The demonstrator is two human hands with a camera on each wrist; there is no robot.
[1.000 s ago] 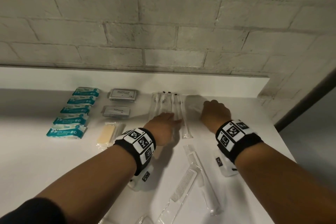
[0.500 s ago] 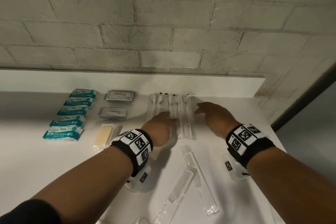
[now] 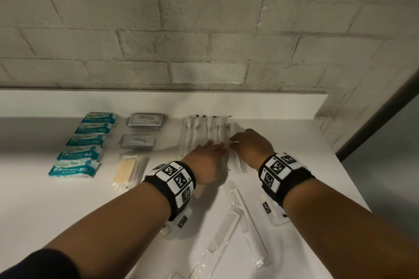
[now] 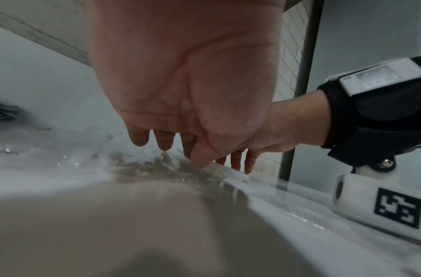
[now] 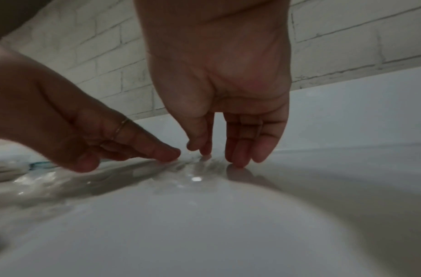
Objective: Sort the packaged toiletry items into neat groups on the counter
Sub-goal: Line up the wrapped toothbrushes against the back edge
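Judging by the layout, the person is squaring up the row of wrapped toothbrushes, the group lying along the back of the counter just right of the grey shampoo sachet. The left hand is lying flat on the near ends of the toothbrush wrappers, fingers extended and relaxed, grasping nothing; the right hand is coming in from the far side of the row from the sachet, its straight fingertips touching down on the counter at the edge of the outermost wrapper, also holding nothing. The wrappers are lying under and between the two sets of fingers. The next move probably calls for a light sideways nudge toward the sachet to close the row, then a reach for the loose combs lying nearer the person, well away from the sachet.
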